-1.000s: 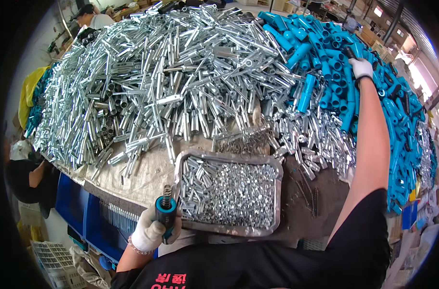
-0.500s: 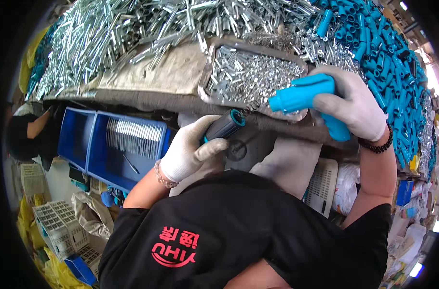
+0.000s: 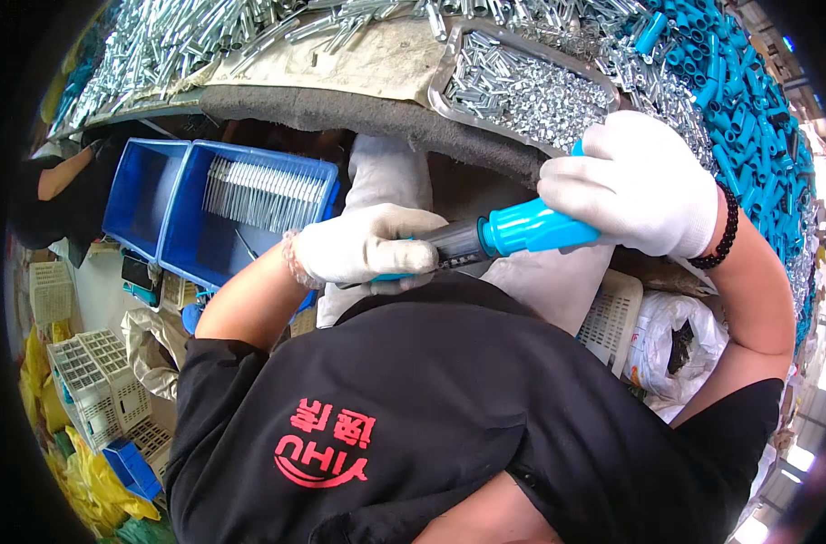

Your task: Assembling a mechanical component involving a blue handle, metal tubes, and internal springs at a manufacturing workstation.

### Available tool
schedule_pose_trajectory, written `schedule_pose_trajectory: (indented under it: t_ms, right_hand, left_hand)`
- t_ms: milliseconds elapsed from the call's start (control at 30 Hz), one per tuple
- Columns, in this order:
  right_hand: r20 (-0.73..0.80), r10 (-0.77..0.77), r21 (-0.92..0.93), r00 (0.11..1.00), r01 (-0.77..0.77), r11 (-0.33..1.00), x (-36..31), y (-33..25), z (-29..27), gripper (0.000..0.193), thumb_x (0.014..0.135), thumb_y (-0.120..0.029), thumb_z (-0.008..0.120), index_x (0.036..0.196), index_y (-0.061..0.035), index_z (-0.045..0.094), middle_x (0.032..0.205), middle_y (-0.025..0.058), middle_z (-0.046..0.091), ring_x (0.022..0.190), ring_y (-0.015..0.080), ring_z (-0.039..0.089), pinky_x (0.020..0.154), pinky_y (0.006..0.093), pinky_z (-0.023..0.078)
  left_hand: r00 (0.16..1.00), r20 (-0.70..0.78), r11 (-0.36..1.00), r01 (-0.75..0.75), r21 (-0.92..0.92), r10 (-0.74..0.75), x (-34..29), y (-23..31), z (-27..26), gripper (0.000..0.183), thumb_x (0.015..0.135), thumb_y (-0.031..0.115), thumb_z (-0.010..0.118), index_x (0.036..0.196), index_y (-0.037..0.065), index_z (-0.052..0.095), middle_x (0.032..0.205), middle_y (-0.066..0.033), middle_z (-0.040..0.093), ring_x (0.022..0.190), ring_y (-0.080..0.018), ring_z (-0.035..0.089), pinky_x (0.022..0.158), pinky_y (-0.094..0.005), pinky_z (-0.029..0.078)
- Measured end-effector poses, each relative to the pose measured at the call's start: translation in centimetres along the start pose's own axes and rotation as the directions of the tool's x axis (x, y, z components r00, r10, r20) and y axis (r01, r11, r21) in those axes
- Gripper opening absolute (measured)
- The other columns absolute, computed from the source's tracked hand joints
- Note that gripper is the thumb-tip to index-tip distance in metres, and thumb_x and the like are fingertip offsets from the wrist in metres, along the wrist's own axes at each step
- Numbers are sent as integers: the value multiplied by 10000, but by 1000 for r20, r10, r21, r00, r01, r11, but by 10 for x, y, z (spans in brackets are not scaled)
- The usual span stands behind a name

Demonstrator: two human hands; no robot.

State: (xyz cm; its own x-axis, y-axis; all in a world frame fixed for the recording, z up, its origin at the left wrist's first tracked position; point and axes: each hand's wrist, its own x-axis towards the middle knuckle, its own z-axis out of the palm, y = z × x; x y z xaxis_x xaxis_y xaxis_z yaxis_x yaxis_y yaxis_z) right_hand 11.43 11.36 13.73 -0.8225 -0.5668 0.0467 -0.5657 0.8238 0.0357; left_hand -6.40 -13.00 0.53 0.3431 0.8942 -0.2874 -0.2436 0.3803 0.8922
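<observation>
Now both gloved hands meet at frame centre: the right hand (image 3: 635, 186) has its fingers wrapped around a blue grip (image 3: 537, 228), the left hand (image 3: 363, 247) clenched on the dark shaft (image 3: 449, 243) entering it. At 12 o'clock, a tray (image 3: 449, 86) of nuts sits on the desk (image 3: 358, 62).

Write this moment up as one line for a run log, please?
left hand: grips dark tube end | right hand: grips blue handle | parts joined end to end, held at chest | metal tray of small parts above

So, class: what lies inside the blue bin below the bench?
Inside the blue bin, a row of thin silvery metal pieces stands packed together. Its lower end is hidden behind the left hand and forearm.
</observation>
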Motion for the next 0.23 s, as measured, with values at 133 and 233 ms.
schedule_pose_trajectory:
  t_ms: [133,233]
  right_hand:
    - [156,266,212,951,-295,932,0,-6,-4,409,768,-345,767,1048,-76,637,815,61,652,741,274,638,666,363,508]
    - [610,565,587,556,-796,149,-1,-7,4,439,830,-444,761,1073,-93,659,908,112,735,832,266,707,752,369,540]
  left_hand:
    - [946,-204,883,-138,448,251,6,3,3,558,940,483,660,1205,0,575,920,-50,644,822,-170,623,720,-318,494]
    - [808,-365,367,201,909,462,7,13,18,633,897,461,718,1330,29,554,1210,-156,677,1103,-278,658,920,-376,509]
